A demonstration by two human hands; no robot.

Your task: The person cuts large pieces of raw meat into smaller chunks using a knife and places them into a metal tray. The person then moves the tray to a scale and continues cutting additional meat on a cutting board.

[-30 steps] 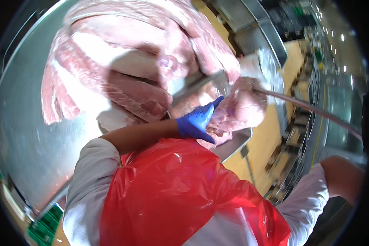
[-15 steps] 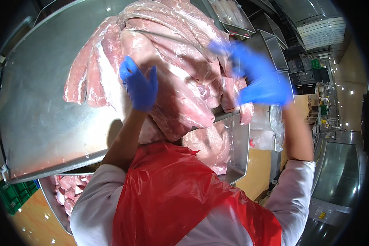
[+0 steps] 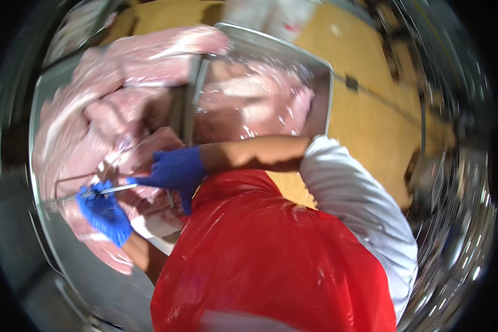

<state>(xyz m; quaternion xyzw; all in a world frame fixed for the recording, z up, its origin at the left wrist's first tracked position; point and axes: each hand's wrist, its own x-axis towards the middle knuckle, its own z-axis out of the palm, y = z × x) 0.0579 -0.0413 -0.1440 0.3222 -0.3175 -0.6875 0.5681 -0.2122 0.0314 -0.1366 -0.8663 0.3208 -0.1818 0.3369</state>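
A long, thin metal tool like a knife blade (image 3: pixel 119 188) lies across the near part of the raw meat pile (image 3: pixel 80 141). My left hand (image 3: pixel 105 217) is gloved in blue, its fingers closed around the tool's middle. My right hand (image 3: pixel 176 170), also in a blue glove, is at the tool's right end, its index finger stretched along it. The other right fingers are partly hidden and blurred, and any handle is out of sight. A short metal piece (image 3: pixel 171 199) shows below the right hand; what it is, I cannot make out.
The meat rests on a metal table (image 3: pixel 108 299). Beside it stands a deep metal tub (image 3: pixel 328 102) with more pale meat inside. Yellow-brown floor (image 3: pixel 365 138) lies to the right. My red apron (image 3: pixel 282 243) is close behind the hands. Racks at the far right are blurred.
The view has turned, bringing the table to the left and the tub to the top middle. My hands, apart before, have come together at the thin tool, which the right hand held earlier.
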